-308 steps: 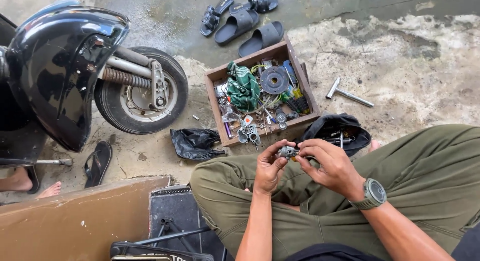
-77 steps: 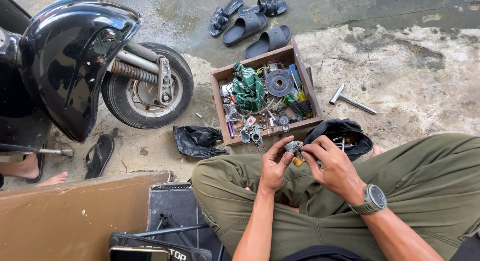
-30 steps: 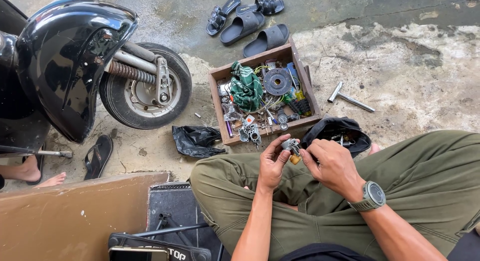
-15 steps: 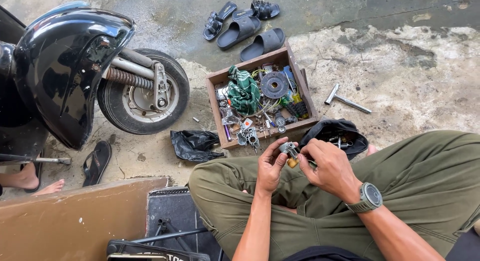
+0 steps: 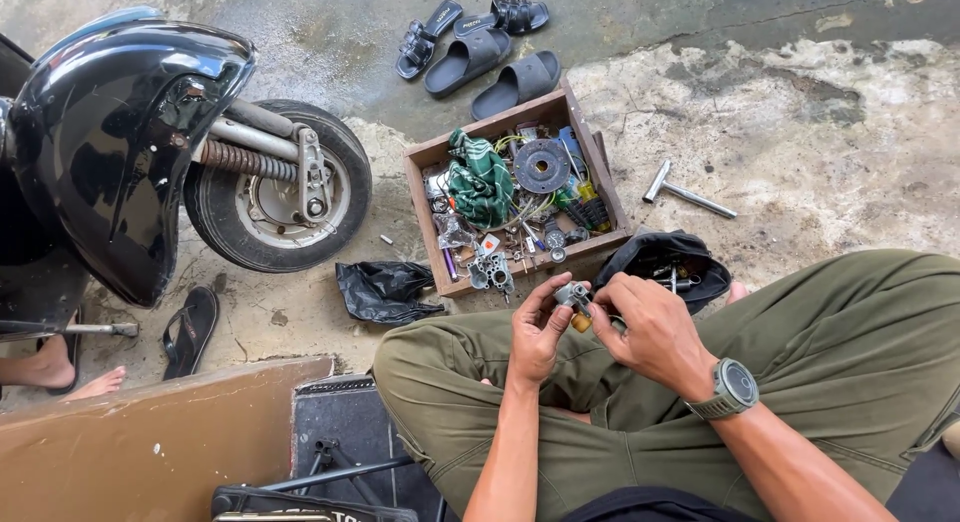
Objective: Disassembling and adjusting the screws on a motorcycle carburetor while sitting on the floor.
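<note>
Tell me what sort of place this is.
Probably an informal outdoor scooter repair spot on rough concrete. A black scooter stands with its front wheel exposed, a wooden box of small parts and tools lies on the ground, and both hands, left hand and right hand, grip a small metal part.

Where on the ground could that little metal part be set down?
Bare concrete lies right of the T-shaped wrench, and between the scooter wheel and the wooden box. The box is crammed; the black pouch crowds the knees.
</note>
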